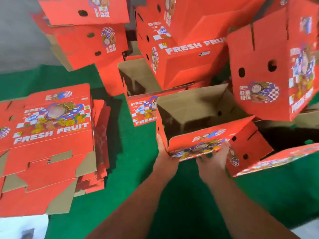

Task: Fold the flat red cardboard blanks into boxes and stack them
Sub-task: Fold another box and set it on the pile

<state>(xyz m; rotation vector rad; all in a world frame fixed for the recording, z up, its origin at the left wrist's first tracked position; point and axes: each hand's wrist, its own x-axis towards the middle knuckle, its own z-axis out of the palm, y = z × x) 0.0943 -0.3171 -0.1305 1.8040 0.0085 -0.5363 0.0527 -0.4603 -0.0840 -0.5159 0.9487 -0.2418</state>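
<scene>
**Kid:** What is the person doing right now?

**Helper:** Both hands hold one folded box [205,121]. It is open at the top and brown inside. The left hand [163,149] has its grip on the near left corner. The right hand [216,155] cups the near bottom edge, fingers curled under it. So both grips are holding the box, not wide open.

**Kid:** Is the box done?

**Helper:** I think the folding is about done and this is the stacking part. The box is up off the green mat [138,169], just in front of the pile of folded boxes [181,54].

**Kid:** What comes next?

**Helper:** My guess: lift it up and set it on the pile, flat, so it does not tip. The pile looks messy and some boxes lean, like the big one on the right [264,66].

**Kid:** Where are the flat ones?

**Helper:** On the left, a stack of flat blanks [51,144] lies on the mat, well apart from the hands.

**Kid:** Can you read the words?

**Helper:** Yes. "FRESH FRUIT" in big white letters. There is Chinese writing too, but it is too blurry to read.
</scene>
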